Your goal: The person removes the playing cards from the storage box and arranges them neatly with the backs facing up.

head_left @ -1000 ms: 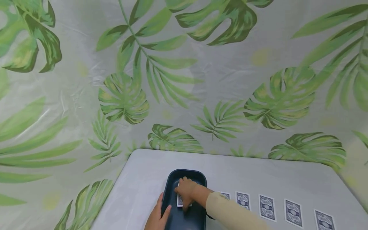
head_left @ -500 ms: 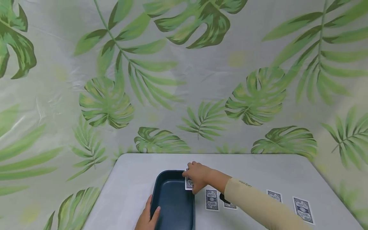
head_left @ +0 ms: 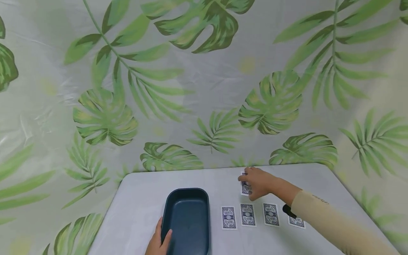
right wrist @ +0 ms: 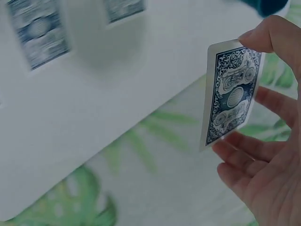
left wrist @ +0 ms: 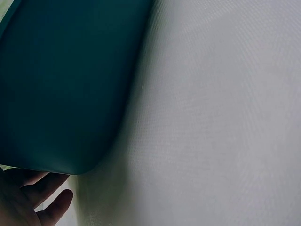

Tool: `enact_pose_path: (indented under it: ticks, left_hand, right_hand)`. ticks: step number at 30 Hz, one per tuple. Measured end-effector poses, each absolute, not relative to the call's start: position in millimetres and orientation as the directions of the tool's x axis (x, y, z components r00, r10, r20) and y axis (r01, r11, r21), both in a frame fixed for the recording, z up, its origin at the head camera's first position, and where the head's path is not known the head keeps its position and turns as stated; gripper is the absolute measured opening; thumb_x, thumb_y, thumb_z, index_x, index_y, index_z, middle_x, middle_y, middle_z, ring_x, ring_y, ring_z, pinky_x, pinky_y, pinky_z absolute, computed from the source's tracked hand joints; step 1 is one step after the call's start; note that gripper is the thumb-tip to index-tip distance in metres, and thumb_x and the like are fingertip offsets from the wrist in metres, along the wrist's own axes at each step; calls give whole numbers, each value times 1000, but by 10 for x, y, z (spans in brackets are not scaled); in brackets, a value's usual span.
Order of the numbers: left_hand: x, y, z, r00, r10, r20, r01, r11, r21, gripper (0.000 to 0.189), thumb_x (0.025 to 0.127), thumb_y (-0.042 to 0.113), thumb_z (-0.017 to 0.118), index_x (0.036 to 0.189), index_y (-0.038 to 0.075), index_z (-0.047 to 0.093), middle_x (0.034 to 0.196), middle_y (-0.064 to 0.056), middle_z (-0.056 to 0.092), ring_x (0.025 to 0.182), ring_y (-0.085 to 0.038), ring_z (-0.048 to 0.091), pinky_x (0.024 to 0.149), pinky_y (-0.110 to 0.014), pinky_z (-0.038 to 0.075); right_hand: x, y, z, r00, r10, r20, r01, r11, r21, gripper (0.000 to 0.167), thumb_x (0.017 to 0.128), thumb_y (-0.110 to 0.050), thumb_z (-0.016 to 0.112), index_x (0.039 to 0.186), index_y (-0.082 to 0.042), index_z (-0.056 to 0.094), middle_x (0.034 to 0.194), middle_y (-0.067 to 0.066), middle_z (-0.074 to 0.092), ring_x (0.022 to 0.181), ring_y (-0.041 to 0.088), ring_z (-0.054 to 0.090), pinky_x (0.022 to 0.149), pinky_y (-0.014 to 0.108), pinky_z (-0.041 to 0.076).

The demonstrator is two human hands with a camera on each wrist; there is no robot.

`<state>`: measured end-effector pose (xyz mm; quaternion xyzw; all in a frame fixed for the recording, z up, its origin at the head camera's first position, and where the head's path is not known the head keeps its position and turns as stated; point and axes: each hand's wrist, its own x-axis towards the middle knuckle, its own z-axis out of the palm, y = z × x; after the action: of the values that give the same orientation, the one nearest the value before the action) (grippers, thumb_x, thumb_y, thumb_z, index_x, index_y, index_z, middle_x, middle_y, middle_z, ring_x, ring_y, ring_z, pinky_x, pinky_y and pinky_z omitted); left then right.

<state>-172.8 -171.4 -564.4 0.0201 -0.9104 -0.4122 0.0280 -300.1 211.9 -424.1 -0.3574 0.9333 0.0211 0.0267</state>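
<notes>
A playing card [right wrist: 231,94] with a blue patterned back is pinched in my right hand [head_left: 262,182], thumb at one end and fingers at the other. The right wrist view has it tilted, off the table surface. My left hand [head_left: 158,241] holds the left side of a dark blue rectangular tray [head_left: 208,226], thumb at the rim and fingers along the outer wall. Inside the tray, no cards show. In the left wrist view, the fingers of the left hand [left wrist: 33,197] touch the tray's wall [left wrist: 66,94].
Several cards lie back up in a row right of the tray, among them the leftmost card [head_left: 228,217] and a card partly covered by the right forearm [head_left: 296,222]. A leaf-patterned sheet [head_left: 223,88] rises behind the white table [head_left: 143,198].
My right hand has lifted the card out of the tray and carried it rightward, above the row of cards. The left hand stays at the tray. The head view has turned right.
</notes>
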Motion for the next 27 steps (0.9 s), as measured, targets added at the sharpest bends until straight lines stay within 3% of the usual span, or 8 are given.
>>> enact_pose_path:
  ticks: [9, 18, 22, 25, 27]
  left_hand:
    - [-1692, -1806, -5618, -995, -97, 29, -45, 678, 734, 63, 94, 30, 51, 139, -5, 24, 127, -34, 43, 111, -45, 47, 87, -57, 38]
    - [-1672, -1820, -5640, -994, -102, 45, -36, 673, 739, 62, 93, 28, 52, 138, -7, 26, 127, -35, 42, 111, -46, 47, 87, -57, 37]
    - [-1660, -1816, -5650, -995, -93, 39, -34, 669, 742, 63, 94, 29, 51, 138, -7, 25, 128, -34, 41, 113, -46, 46, 88, -57, 37]
    - [-1670, -1825, -5642, -995, -91, 40, -32, 673, 739, 63, 94, 29, 51, 138, -7, 25, 128, -34, 42, 112, -46, 46, 87, -57, 37]
    - [-1681, -1828, -5635, -995, -95, 43, -32, 674, 738, 63, 94, 29, 51, 138, -7, 25, 128, -34, 42, 111, -45, 47, 87, -56, 38]
  right_hand:
    - [-2892, 3051, -4248, -843, -538, -28, -536, 843, -41, 60, 64, -27, 76, 118, -9, 58, 116, 24, 49, 99, 39, 51, 76, 53, 45]
    - [-2619, 3750, -4455, -870, -493, 18, -493, 870, -12, 59, 59, -28, 80, 112, -8, 61, 112, 27, 51, 95, 43, 52, 72, 54, 46]
    - [-2473, 4046, -4570, -872, -490, 29, -490, 872, -16, 60, 56, -29, 81, 108, -6, 60, 106, 24, 52, 88, 39, 53, 67, 50, 46]
    - [-2405, 4253, -4661, -881, -473, 25, -473, 881, -20, 57, 56, -25, 80, 106, -6, 61, 97, 14, 56, 80, 28, 54, 65, 45, 46]
    - [-2369, 4393, -4717, -885, -465, 24, -465, 885, -25, 53, 56, -24, 79, 103, -6, 61, 95, 13, 56, 79, 29, 55, 66, 47, 46]
